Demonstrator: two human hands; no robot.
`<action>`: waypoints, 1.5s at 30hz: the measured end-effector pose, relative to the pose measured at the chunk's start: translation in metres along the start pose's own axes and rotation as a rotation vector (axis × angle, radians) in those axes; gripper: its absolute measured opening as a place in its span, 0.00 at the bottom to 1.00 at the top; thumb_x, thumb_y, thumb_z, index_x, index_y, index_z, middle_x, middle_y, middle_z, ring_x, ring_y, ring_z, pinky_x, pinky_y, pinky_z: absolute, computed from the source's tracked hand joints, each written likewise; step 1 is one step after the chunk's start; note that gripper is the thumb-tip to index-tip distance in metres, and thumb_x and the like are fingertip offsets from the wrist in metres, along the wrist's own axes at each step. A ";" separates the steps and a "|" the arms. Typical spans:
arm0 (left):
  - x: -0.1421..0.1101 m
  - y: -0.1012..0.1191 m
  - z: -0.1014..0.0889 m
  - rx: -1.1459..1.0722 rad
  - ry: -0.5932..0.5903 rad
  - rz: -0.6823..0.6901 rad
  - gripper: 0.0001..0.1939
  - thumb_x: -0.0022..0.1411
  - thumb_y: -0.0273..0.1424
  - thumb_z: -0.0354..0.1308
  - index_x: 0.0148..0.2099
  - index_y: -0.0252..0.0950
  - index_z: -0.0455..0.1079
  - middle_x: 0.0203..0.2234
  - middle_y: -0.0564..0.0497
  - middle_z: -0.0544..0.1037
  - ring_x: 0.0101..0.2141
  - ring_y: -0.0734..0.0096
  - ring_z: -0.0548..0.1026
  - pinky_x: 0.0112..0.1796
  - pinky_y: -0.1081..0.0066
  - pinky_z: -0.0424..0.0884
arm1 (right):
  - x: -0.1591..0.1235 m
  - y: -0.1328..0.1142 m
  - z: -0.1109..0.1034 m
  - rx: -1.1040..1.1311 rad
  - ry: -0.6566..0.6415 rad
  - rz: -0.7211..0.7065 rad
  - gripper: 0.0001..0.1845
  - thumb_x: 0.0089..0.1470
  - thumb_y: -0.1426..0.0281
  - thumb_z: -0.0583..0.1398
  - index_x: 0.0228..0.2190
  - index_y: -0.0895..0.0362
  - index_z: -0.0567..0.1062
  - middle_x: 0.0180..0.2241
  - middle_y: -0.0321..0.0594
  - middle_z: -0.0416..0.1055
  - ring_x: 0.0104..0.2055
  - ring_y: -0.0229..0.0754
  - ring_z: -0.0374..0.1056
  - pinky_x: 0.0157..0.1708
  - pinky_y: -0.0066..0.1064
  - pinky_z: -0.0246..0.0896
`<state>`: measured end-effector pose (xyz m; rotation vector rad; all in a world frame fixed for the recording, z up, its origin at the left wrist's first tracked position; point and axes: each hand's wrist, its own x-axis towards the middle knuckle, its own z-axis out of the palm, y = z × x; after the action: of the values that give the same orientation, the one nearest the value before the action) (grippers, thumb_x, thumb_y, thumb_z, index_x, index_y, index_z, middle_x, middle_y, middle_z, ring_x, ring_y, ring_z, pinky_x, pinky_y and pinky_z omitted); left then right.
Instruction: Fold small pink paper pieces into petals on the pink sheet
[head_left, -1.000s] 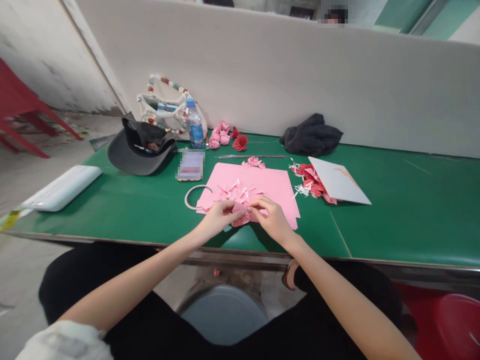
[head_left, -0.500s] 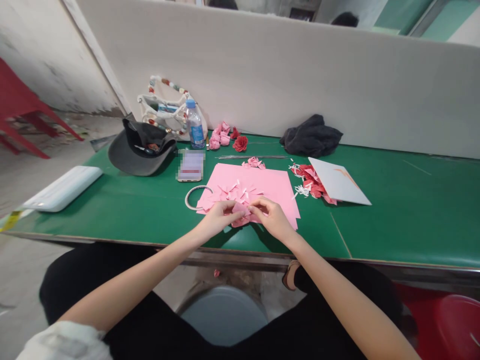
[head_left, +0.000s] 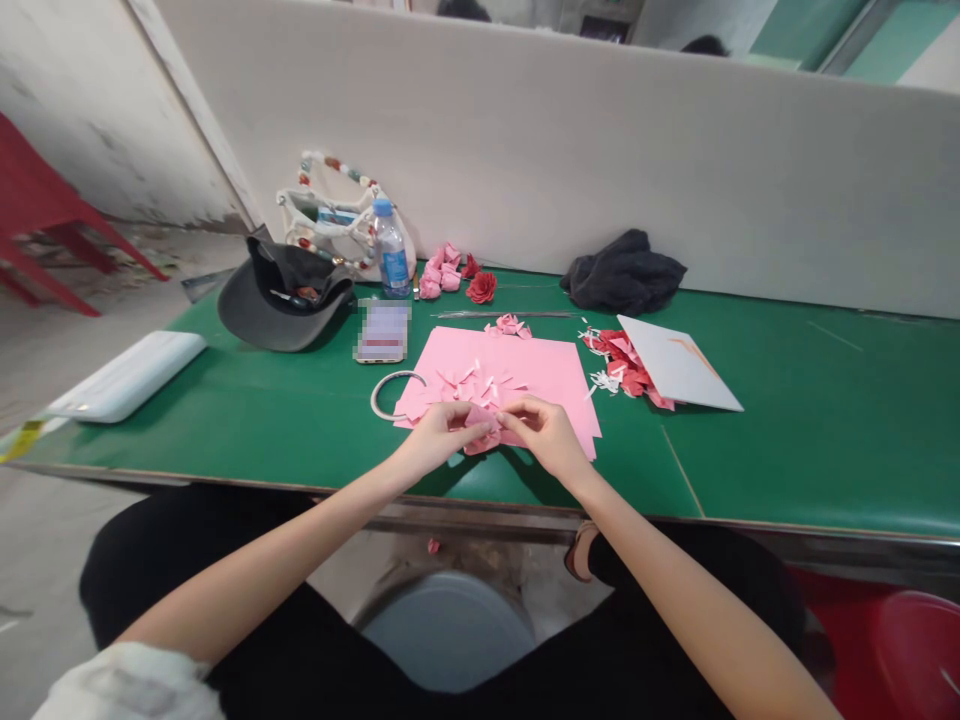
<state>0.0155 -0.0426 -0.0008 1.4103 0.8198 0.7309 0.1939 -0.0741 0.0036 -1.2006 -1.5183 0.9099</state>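
Observation:
My left hand and my right hand meet over a folded piece of pink paper, pinching it from both sides between their fingertips. Beneath them lies a large pink paper sheet, strewn with small cut pink scraps. A thin metal ring rests at the sheet's left edge, nearest my left hand. Small pink paper flowers and a red paper rose sit farther back. Part of the folded piece is hidden by my fingers.
The green table holds a phone, cap, water bottle, beaded bag, dark cloth, red paper scraps, white card and white pad. A white partition stands behind.
The view has shifted slightly. My hands stay together on the pink paper piece, with only small changes in their fingers.

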 end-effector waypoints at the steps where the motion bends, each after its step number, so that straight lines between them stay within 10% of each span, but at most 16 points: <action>1: 0.000 0.000 0.000 0.004 0.001 0.000 0.15 0.53 0.37 0.64 0.35 0.29 0.73 0.25 0.49 0.77 0.25 0.72 0.74 0.28 0.73 0.70 | -0.001 0.000 0.001 -0.013 0.009 -0.012 0.07 0.49 0.65 0.63 0.27 0.57 0.77 0.29 0.39 0.74 0.33 0.40 0.70 0.35 0.32 0.68; 22: 0.000 0.001 0.001 -0.011 -0.003 -0.037 0.13 0.52 0.36 0.64 0.33 0.30 0.74 0.24 0.49 0.78 0.25 0.73 0.74 0.29 0.74 0.70 | -0.003 -0.004 -0.007 -0.238 -0.092 -0.208 0.07 0.55 0.68 0.58 0.31 0.54 0.76 0.32 0.40 0.72 0.36 0.41 0.69 0.37 0.33 0.66; 45: 0.002 0.001 0.000 -0.013 -0.034 -0.017 0.11 0.53 0.34 0.63 0.32 0.30 0.74 0.23 0.49 0.78 0.24 0.75 0.73 0.29 0.75 0.69 | -0.002 -0.003 -0.008 -0.168 -0.120 -0.081 0.07 0.53 0.68 0.60 0.30 0.57 0.77 0.32 0.40 0.73 0.35 0.41 0.70 0.37 0.33 0.68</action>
<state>0.0169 -0.0412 -0.0001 1.3990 0.7985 0.6960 0.2014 -0.0766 0.0082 -1.2119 -1.7561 0.8259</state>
